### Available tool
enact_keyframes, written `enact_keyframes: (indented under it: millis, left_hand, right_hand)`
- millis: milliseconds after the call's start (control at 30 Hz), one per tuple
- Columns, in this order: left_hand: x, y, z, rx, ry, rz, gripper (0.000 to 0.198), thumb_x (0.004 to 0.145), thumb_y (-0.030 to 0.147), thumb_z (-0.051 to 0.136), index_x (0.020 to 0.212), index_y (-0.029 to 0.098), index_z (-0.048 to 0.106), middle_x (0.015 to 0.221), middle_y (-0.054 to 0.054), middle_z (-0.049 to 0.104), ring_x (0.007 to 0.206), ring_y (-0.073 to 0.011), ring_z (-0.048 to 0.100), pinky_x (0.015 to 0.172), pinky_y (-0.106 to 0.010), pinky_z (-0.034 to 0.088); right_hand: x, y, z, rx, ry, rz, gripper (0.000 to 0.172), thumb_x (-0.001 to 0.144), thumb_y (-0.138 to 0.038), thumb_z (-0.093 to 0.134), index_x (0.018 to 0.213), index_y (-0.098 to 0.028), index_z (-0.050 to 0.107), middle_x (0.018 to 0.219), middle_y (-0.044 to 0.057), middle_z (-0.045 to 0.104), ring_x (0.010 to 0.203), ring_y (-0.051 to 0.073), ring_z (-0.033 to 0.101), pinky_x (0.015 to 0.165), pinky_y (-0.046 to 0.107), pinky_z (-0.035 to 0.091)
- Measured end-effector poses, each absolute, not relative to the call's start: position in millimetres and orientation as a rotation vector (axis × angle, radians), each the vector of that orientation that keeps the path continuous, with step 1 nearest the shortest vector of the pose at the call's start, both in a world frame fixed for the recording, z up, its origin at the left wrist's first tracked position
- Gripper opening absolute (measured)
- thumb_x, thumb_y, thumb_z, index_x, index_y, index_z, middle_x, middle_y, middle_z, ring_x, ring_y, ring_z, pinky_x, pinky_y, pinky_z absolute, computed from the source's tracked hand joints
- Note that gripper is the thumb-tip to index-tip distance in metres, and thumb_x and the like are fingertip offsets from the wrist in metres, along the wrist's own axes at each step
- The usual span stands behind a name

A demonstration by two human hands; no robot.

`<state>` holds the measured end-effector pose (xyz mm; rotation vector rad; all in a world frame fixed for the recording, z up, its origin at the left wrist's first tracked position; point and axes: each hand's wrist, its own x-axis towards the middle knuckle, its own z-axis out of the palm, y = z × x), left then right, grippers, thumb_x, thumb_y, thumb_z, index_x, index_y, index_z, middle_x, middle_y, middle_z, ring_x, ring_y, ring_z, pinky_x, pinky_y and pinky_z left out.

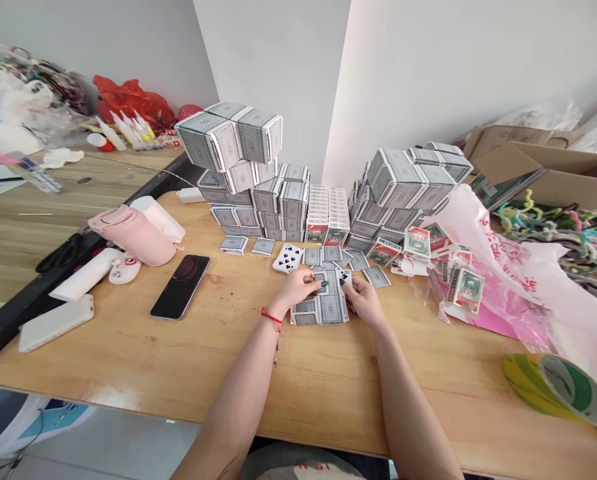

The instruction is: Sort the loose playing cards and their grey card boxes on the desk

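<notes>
At the middle of the table, a grey-backed piece made of interlocked playing cards (331,308) lies between my hands. My left hand (298,289), with a red string bracelet at the wrist, grips its upper left side, thumb on top. My right hand (366,300) pinches the upper right, at a playing card (346,275) whose corner shows an 8 and a spade. The fingers under the cards are hidden. Just beyond lie a face-up stack of spade cards (287,258) and several loose face-down cards (332,253).
Blocks of folded cards rise in a left stack (253,137) and a right stack (398,177), with card boxes (327,213) between. To the left are a phone (180,287) and a pink bottle (133,233). A tape roll (561,389) and plastic bag (498,267) sit right.
</notes>
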<state>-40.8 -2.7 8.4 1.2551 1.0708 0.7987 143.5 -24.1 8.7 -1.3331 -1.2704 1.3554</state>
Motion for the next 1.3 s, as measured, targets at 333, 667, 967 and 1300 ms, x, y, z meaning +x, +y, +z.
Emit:
enact_keyframes:
  millis: [333, 667, 967, 1300]
  left_hand:
    - [-37.6, -6.3, 13.7, 1.3, 1.049, 0.779, 0.034, 0.066, 0.033, 0.068, 0.09, 0.011, 0.059, 0.078, -0.006, 0.066, 0.061, -0.0111, 0.058, 0.051, -0.019, 0.042]
    - [-33.4, -8.1, 18.0, 1.349, 1.109, 0.754, 0.024, 0.065, 0.026, 0.064, 0.085, 0.014, 0.059, 0.076, -0.003, 0.064, 0.059, -0.0109, 0.055, 0.05, -0.02, 0.039]
    - [-46.4, -7.0, 32.1, 1.425, 1.069, 0.803, 0.011, 0.066, 0.018, 0.046, 0.056, 0.016, 0.042, 0.055, 0.004, 0.042, 0.053, -0.0089, 0.038, 0.049, -0.021, 0.028]
    - [-43.0, -4.1, 27.8, 1.437, 1.15, 0.758, 0.01, 0.063, 0.018, 0.046, 0.057, 0.016, 0.039, 0.055, 0.005, 0.039, 0.052, -0.0077, 0.035, 0.048, -0.021, 0.025]
  right_hand:
    - [142.9, -20.8, 5.4, -1.253, -1.258, 1.346, 0.038, 0.067, -0.056, 0.061, 0.073, -0.019, 0.052, 0.061, -0.001, 0.053, 0.053, 0.013, 0.046, 0.048, 0.024, 0.036]
    - [147.2, -19.0, 1.5, -1.454, -1.545, 0.933, 0.035, 0.071, -0.049, 0.056, 0.057, -0.02, 0.042, 0.051, -0.005, 0.033, 0.049, 0.01, 0.03, 0.047, 0.023, 0.024]
    - [144.6, -18.5, 0.9, -1.389, -1.414, 1.028, 0.029, 0.072, -0.047, 0.054, 0.075, -0.018, 0.056, 0.067, 0.002, 0.055, 0.059, 0.015, 0.047, 0.054, 0.025, 0.037]
    - [141.7, -21.8, -1.8, -1.504, -1.449, 0.85, 0.022, 0.074, -0.039, 0.052, 0.065, -0.02, 0.046, 0.052, -0.005, 0.039, 0.047, 0.009, 0.034, 0.045, 0.022, 0.028]
